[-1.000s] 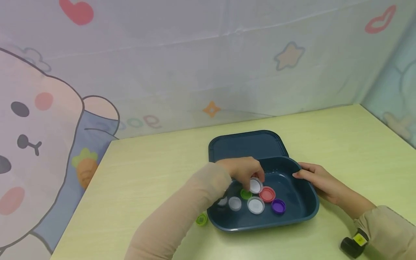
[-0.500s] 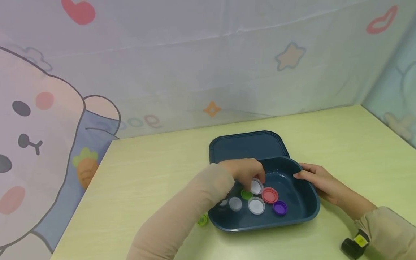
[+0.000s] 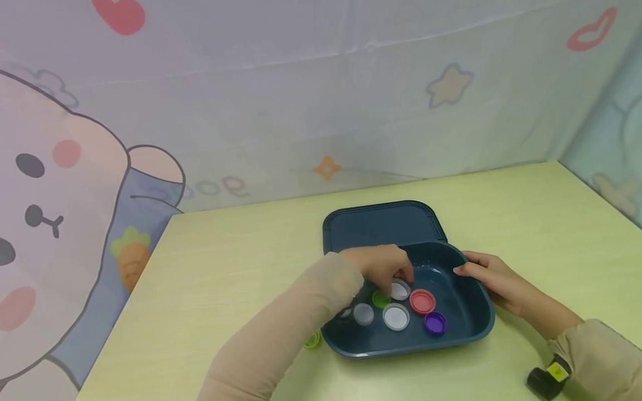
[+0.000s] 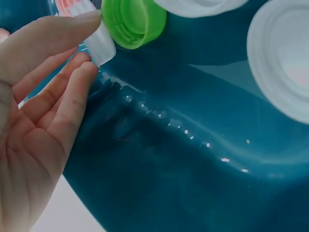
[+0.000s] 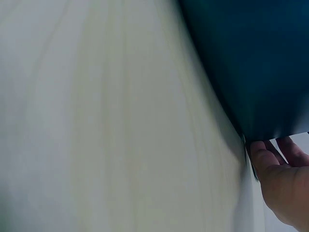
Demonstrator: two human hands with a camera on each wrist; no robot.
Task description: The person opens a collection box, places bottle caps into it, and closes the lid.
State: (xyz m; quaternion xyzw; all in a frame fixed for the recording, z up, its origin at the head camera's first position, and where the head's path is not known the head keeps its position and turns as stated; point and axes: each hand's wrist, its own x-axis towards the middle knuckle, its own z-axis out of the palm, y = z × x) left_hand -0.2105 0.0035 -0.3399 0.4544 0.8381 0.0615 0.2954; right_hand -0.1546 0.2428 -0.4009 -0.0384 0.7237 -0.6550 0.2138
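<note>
In the head view my left hand (image 3: 383, 267) reaches into a dark blue plastic box (image 3: 463, 326) and pinches a translucent white bottle cap (image 3: 400, 290) between thumb and fingers. The left wrist view shows this cap (image 4: 104, 46) tilted on edge, beside a green cap (image 4: 134, 21). Around it in the box lie a red cap (image 3: 422, 301), a purple cap (image 3: 435, 323), a white cap (image 3: 396, 317) and a greyish cap (image 3: 363, 314). My right hand (image 3: 499, 281) grips the box's right rim, thumb on the inside. Part of the box's left side is hidden by my left sleeve.
The dark blue lid (image 3: 383, 223) lies flat behind the box. Outside its left front corner, a light green cap (image 3: 312, 340) rests on the pale yellow-green table (image 3: 241, 278). A printed cloth (image 3: 281, 111) hangs behind the table.
The pinched white cap has shifted slightly right with my left hand. The red and purple caps have slid right along the box floor. My right hand keeps its hold on the rim.
</note>
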